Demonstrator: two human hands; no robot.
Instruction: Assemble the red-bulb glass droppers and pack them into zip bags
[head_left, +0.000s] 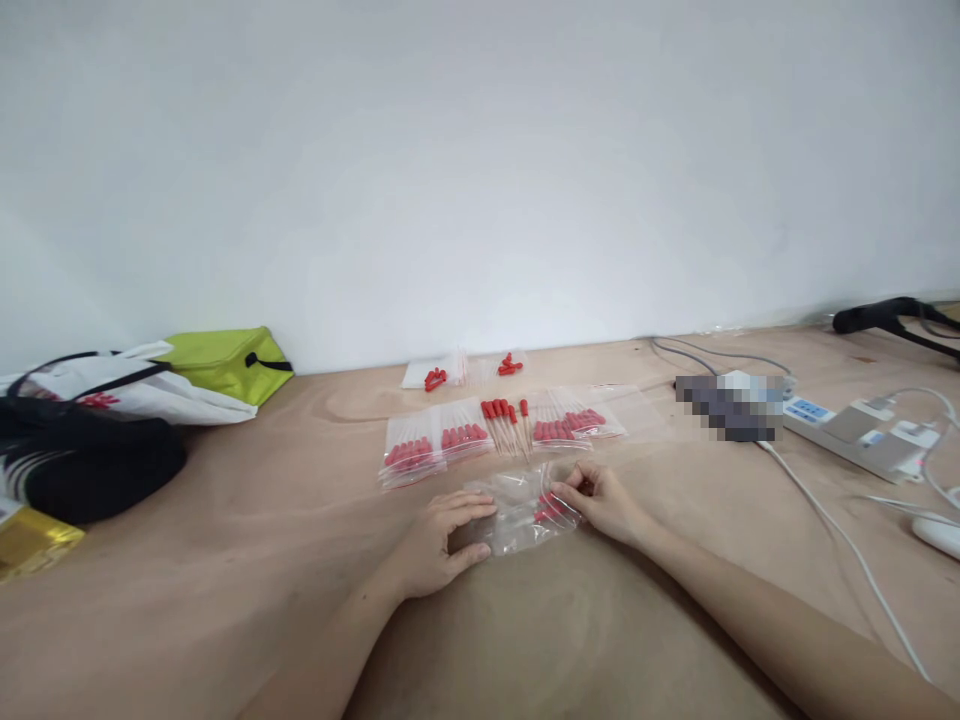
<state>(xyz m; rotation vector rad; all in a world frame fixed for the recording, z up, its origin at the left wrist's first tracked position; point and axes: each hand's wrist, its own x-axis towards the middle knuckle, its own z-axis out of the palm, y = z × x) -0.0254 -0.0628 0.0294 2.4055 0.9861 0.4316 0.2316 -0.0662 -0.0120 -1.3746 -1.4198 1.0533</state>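
A clear plastic zip bag (517,525) lies flat on the table in front of me, with several red-tipped pieces (551,507) showing inside its right end. My left hand (446,540) rests at the bag's left edge, fingers stretched out and thumb apart. At the other end, my right hand (600,498) pinches the bag's edge between thumb and fingertips. Just beyond lie loose thin sticks with red tips (506,415). Filled bags of similar red-tipped sticks flank them, one group on the left (409,450) and another on the right (574,420).
Two small bags with red caps (435,378) lie near the wall. At the left are a black cap (97,465), a white bag (187,395) and a lime-green bag (225,360). A power strip (855,440), a blurred-out dark object (727,405) and cables occupy the right.
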